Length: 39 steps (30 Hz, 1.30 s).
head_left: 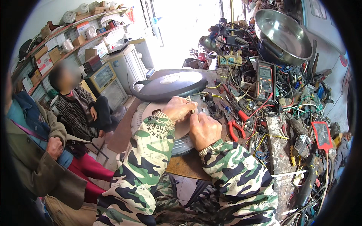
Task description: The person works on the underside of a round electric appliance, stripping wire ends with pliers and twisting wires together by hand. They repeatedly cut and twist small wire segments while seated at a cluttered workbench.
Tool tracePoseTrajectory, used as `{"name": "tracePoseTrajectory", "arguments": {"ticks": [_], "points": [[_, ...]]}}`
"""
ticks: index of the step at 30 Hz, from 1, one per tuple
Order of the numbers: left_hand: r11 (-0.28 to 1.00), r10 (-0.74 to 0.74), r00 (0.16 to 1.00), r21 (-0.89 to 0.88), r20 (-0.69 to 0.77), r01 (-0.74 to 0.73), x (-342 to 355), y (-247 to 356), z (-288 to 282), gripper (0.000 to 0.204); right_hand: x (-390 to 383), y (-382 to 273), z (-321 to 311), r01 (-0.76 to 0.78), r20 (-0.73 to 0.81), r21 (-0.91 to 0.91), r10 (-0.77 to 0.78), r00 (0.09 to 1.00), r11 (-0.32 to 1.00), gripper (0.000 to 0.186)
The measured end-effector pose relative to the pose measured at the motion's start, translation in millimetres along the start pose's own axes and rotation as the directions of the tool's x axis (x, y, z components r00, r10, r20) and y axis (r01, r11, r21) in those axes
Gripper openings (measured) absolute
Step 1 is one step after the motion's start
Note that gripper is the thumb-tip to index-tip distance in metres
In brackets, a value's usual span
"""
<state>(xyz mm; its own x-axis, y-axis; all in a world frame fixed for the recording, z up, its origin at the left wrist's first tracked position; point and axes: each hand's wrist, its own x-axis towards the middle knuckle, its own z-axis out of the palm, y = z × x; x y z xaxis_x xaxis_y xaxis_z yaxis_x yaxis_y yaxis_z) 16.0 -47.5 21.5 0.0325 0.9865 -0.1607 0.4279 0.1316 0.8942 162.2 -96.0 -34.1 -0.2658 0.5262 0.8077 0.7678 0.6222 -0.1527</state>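
In front of me my left hand (179, 108) pinches a small, narrow, brass-coloured piece (191, 104) between thumb and fingers. Its kind is too small to make out. My right hand (204, 130) is closed just beside it, thumb up against the lower end of the piece; what its fingers hold is hidden. Under both hands lies a round, pale appliance base (181, 128), partly covered by my hands and sleeves. Beyond it rests a dark oval lid (173, 86) with a loop handle at its left end.
Red-handled pliers (235, 130), a multimeter (265, 81) and tangled wires crowd the bench to the right. A large steel pan (283, 37) tops the heap behind. Two people sit at the left, one in a striped top (81, 109). Loaded shelves (71, 41) line the wall.
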Motion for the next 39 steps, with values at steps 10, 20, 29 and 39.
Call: {"name": "tracePoseTrajectory", "arguments": {"ticks": [10, 20, 29, 39], "points": [[0.994, 0.017, 1.0, -0.107, 0.004, -0.016, 5.0, -2.6, 1.4, 0.033, 0.6, 0.6, -0.9, -0.008, 0.001, -0.018, 0.008, 1.0, 1.0, 0.009], [0.991, 0.112, 0.992, -0.064, -0.056, -0.116, 22.0, -23.7, 4.9, 0.036, 2.9, -1.5, -1.2, 0.051, 0.038, -0.043, -0.049, 0.998, 0.998, 0.011], [0.994, 0.106, 0.985, -0.023, -0.133, -0.11, 34.5, -26.2, 6.4, 0.036, 4.5, -3.1, -2.1, 0.066, 0.034, -0.059, -0.064, 0.997, 0.996, 0.008], [0.999, 0.035, 0.991, -0.018, -0.127, -0.037, 30.9, -12.4, 4.6, 0.037, 5.1, -1.3, -2.3, 0.024, 0.034, -0.041, -0.022, 0.999, 0.999, 0.01]]}}
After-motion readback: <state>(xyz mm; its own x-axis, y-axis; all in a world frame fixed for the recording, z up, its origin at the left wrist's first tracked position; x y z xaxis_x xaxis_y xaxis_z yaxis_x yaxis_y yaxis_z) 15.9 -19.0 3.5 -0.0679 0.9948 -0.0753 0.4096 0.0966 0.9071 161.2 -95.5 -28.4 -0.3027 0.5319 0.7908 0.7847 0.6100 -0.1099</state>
